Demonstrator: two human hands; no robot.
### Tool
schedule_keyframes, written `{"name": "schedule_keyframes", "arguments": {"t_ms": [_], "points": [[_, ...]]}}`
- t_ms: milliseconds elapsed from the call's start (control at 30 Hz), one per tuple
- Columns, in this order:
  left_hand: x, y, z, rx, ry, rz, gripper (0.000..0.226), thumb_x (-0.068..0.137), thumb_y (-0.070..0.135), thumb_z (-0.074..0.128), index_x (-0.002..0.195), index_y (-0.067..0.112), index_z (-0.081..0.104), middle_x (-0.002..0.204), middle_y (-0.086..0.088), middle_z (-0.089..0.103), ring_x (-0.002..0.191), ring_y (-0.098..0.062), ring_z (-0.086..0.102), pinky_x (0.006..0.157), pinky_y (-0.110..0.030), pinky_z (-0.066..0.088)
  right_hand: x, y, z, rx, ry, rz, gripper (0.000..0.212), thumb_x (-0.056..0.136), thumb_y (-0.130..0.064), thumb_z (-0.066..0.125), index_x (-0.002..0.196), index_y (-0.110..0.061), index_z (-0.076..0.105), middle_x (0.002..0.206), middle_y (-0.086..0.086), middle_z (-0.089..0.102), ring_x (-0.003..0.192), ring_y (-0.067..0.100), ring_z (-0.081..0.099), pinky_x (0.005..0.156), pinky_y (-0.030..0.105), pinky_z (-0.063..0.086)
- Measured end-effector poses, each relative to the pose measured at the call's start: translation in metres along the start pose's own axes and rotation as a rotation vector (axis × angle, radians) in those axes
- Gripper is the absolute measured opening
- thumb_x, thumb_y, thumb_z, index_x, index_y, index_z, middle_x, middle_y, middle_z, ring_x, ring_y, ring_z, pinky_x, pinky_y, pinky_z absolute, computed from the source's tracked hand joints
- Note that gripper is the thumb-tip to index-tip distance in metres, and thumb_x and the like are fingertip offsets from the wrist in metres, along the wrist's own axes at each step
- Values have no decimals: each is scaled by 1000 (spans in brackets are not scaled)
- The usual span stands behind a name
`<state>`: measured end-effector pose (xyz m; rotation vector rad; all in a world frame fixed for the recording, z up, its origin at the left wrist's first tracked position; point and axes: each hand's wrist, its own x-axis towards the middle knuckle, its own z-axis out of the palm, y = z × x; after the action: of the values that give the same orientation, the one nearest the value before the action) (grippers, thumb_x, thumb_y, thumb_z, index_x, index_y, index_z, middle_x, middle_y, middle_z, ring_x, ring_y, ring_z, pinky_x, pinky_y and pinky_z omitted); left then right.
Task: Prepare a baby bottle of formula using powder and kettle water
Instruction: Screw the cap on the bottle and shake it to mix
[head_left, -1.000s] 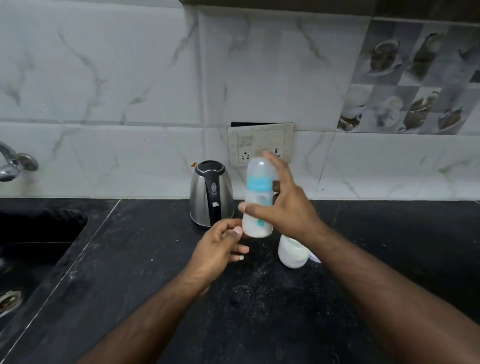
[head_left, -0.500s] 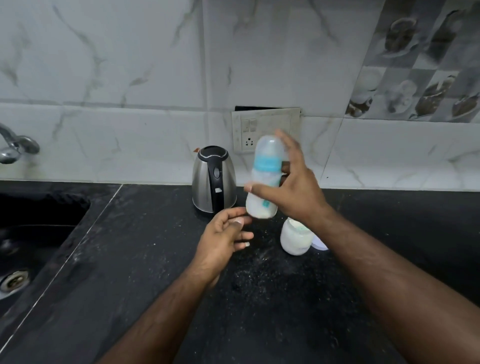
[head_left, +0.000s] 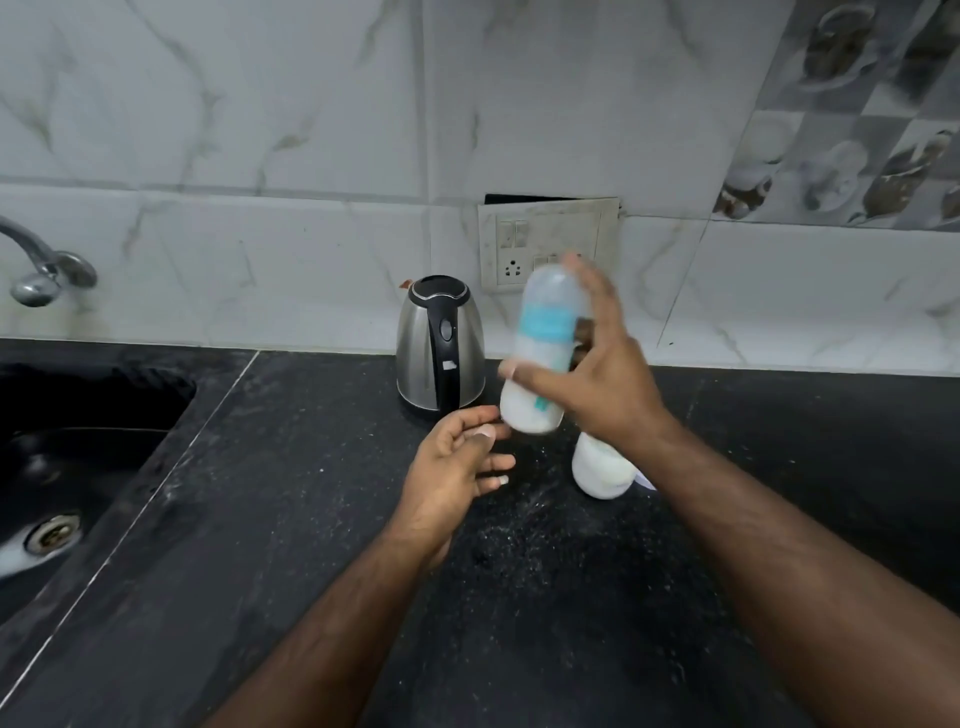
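- Head view, only one there is.
- My right hand (head_left: 597, 379) is wrapped around the baby bottle (head_left: 540, 353), thumb across the front, index finger stretched up alongside the cap end.
- Bottle is up in the air above the counter (head_left: 311, 519), tilted a little, cap end leaning right. It looks motion-blurred.
- Bottle has a clear cap on top, a teal band below it, and white liquid filling the lower part.
- My left hand (head_left: 457, 467) holds nothing: palm turned up and toward the bottle, fingers loosely curled and apart. Its fingertips sit just below and left of the bottle's base; can't tell if they touch it.
- Steel kettle (head_left: 439, 345) with black lid and handle stands upright at the back of the counter, just left of the bottle, against the wall tiles.
- White jar (head_left: 602, 467) stands on the counter under my right wrist, partly hidden by it. Something pale lies on the counter just behind it, mostly hidden; can't tell what it is.
- White specks of powder (head_left: 524, 525) scattered on the black counter in front of the jar.
- Socket plate (head_left: 545, 244) on the wall behind the bottle.
- Sink (head_left: 78, 467) set in the counter at far left, tap (head_left: 41, 265) above it.
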<state>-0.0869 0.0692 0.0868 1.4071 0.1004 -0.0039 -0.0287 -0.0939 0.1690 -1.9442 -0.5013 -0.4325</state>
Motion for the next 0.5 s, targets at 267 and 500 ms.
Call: {"name": "schedule_keyframes", "arguments": {"t_ms": [267,500], "points": [[0,-1,1,-6,11,3,22,107,24,53,123,29,67,111,5,78,92,-17,75,82,-33,61,-3,1,2,52,53,6,110,61,-52,90,148,-59,23,122,-17,61,98,7,71,83,37,63],[-1,2,0,-15,15,2,23,107,24,54,126,28,66,114,7,78,94,-17,76,79,-31,60,3,-4,-3,49,41,-2,106,64,-50,90,145,-61,23,122,-22,58,101,6,70,84,36,64]]}}
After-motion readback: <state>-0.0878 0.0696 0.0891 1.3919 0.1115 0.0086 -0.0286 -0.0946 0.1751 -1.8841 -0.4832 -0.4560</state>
